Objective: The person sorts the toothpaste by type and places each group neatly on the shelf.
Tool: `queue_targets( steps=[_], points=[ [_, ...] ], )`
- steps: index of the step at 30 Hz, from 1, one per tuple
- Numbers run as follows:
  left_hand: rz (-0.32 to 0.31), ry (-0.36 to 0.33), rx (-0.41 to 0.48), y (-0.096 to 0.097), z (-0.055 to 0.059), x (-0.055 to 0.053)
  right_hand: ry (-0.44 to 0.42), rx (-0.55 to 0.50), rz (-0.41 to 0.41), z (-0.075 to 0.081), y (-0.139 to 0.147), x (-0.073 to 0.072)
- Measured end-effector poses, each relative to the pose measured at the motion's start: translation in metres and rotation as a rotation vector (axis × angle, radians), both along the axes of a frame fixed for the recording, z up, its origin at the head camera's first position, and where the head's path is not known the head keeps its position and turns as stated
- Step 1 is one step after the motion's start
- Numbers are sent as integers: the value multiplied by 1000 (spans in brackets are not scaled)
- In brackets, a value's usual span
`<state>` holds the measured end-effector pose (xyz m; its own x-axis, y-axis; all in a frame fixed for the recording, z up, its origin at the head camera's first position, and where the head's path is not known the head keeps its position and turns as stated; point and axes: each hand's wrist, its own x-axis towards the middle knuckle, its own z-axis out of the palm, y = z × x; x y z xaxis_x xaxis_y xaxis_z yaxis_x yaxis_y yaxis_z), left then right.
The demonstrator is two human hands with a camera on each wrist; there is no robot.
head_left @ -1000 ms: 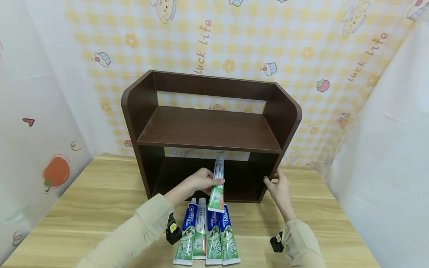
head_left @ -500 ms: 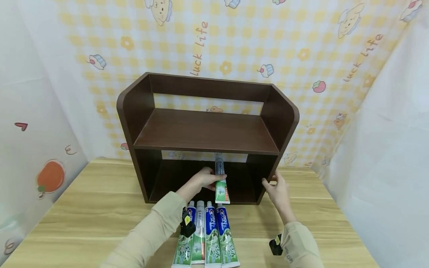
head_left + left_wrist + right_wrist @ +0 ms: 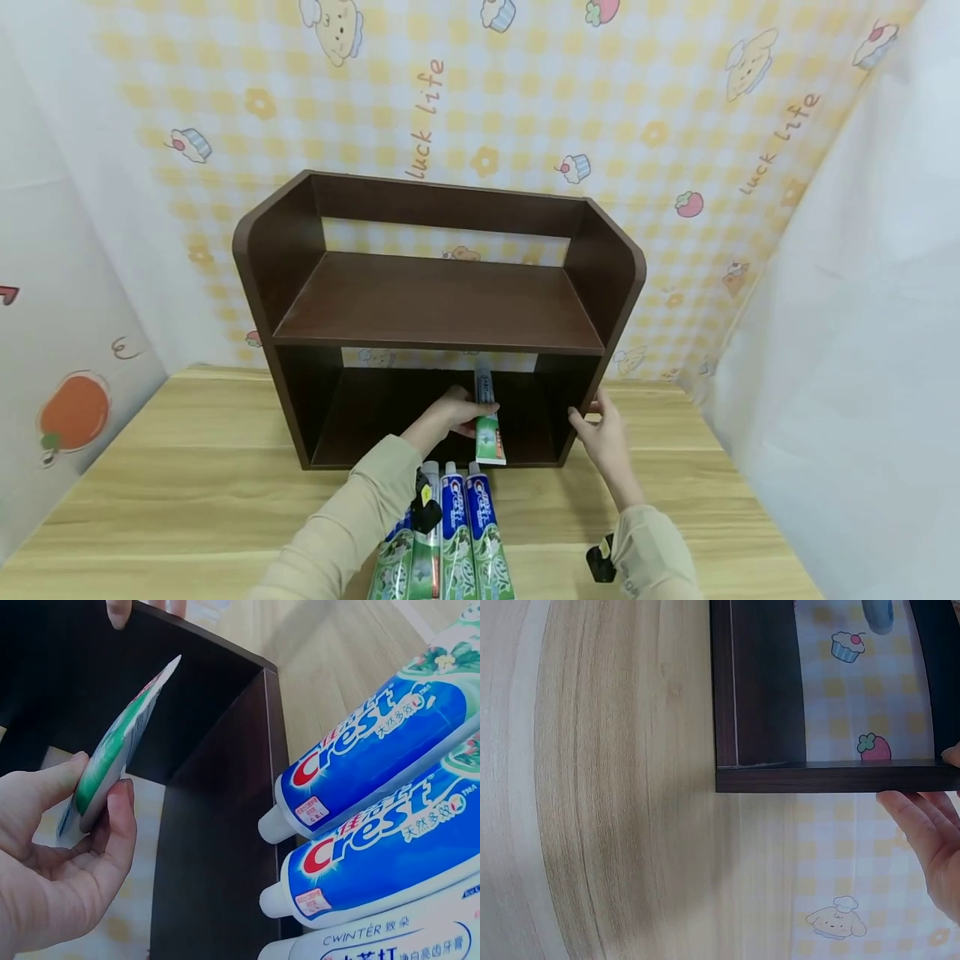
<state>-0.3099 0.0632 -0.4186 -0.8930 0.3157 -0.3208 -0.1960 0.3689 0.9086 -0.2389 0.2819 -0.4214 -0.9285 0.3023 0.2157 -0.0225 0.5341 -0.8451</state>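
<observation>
In the lower compartment of a dark brown two-tier shelf (image 3: 442, 304), my left hand (image 3: 452, 410) pinches a white and green toothpaste tube (image 3: 490, 437) between thumb and fingers. The tube's cap end points to the back, and its flat crimped end faces me near the front edge. The left wrist view shows the tube (image 3: 112, 761) edge-on, clear of the side panel. My right hand (image 3: 606, 442) grips the front edge of the shelf's right side panel, thumb inside and fingers outside. The right wrist view catches only part of this hand (image 3: 930, 836).
Several toothpaste tubes lie side by side before the shelf: blue and green Crest tubes (image 3: 456, 529) and a white and green tube (image 3: 425, 554). My left sleeve partly covers them. They rest on a wooden table (image 3: 187, 500); a patterned cloth (image 3: 480, 100) hangs behind.
My left hand has carried the tube forward and lower, into the lower compartment. The right hand keeps its grip on the side panel. The head view has shifted, moving the shelf left and down.
</observation>
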Motion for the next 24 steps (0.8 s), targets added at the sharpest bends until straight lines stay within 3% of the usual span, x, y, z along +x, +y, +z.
queue_targets(
  steps=[18,24],
  points=[
    [15,18,19,23,-21,-12,4,7,-8,-4,-5,-1],
    [24,8,71,37,-30,-17,18,31,-27,-4,0,-2]
  ],
)
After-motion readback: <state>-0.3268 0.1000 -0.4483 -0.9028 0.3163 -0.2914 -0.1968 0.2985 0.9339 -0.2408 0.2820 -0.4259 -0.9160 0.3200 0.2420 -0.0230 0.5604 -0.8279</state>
